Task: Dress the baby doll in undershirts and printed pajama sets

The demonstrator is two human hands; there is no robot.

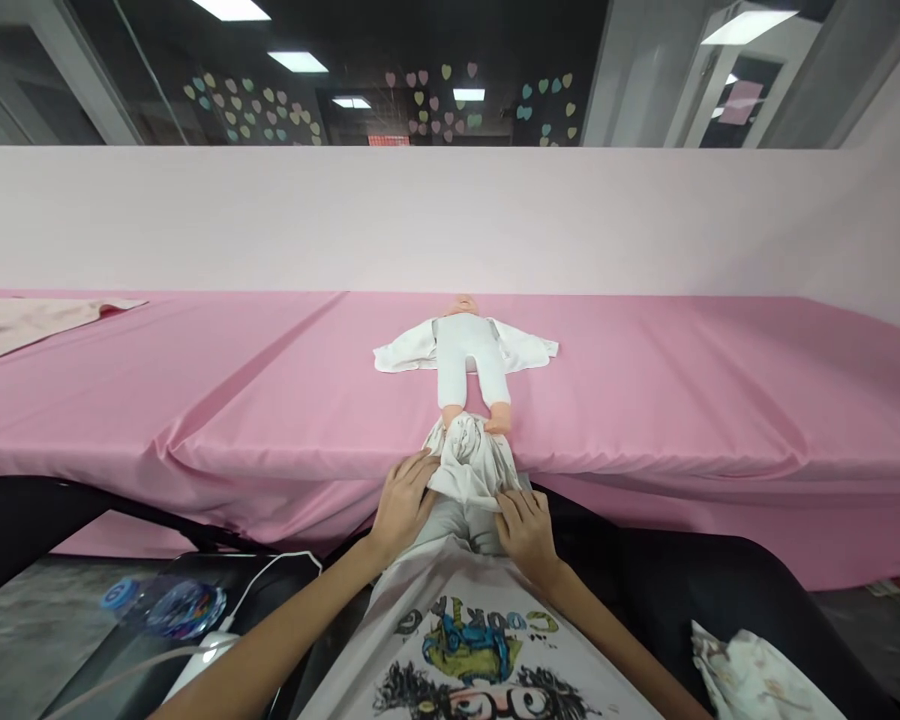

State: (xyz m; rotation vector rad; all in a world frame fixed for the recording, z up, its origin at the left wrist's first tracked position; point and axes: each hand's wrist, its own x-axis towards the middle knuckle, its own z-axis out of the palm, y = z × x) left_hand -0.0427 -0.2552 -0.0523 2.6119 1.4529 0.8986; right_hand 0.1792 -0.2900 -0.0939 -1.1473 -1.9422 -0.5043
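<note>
A baby doll (466,345) lies on its back on the pink-covered table, its feet toward me. White clothing covers its body and legs, and a white open garment (529,346) spreads out under it to both sides. Just below the doll's feet, a bunched white cloth garment (471,465) hangs over the table edge toward my lap. My left hand (407,497) has its fingers closed on the left edge of this garment. On the opposite edge, my right hand (526,525) grips the cloth with bent fingers.
A pale cloth (37,322) lies on the table (270,385) at far left. Beside me on the left, a seat holds a water bottle (166,605) and a white device with a cable (208,650). A patterned cloth (761,675) rests on the black chair at right.
</note>
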